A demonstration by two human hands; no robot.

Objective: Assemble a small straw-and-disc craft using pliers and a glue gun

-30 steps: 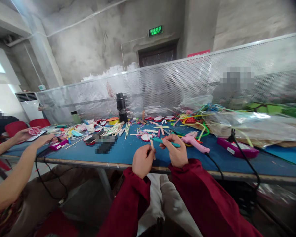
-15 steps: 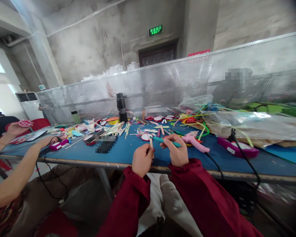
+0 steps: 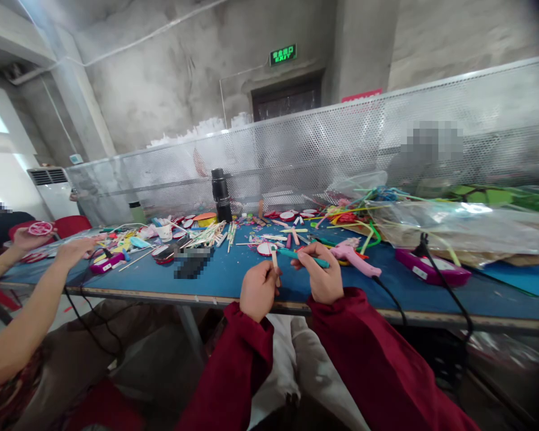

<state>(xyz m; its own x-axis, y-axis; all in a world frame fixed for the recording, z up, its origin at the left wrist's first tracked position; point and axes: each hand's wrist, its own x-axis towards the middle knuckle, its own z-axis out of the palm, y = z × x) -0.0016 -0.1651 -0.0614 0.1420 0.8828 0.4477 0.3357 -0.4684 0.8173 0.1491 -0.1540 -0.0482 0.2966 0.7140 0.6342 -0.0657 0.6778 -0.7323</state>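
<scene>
Pinched in my left hand [image 3: 257, 291] is a pale wooden craft stick [image 3: 274, 258], held upright with a dark green patch at its top end. My right hand [image 3: 324, 282] grips a teal marker pen [image 3: 289, 254] like a writing tool. The pen's tip points left and meets, or nearly meets, the top of the stick. Just behind the stick lies a white disc with a red rim [image 3: 266, 247]. A pink glue gun [image 3: 358, 263] rests on the table right of my right hand.
The blue table [image 3: 233, 276] carries a black bottle [image 3: 221, 194], a heap of sticks [image 3: 211, 233], a blurred dark phone-like slab [image 3: 193, 263] and purple boxes with cables [image 3: 432, 267]. At left, another person's hand [image 3: 78, 246] reaches over craft pieces. A perforated metal screen [image 3: 296, 155] stands behind.
My hands, the stick and the pen stay almost in place. The co-worker's nearer hand has lifted and moved left from the purple box; their other hand still holds a pink-and-white round piece.
</scene>
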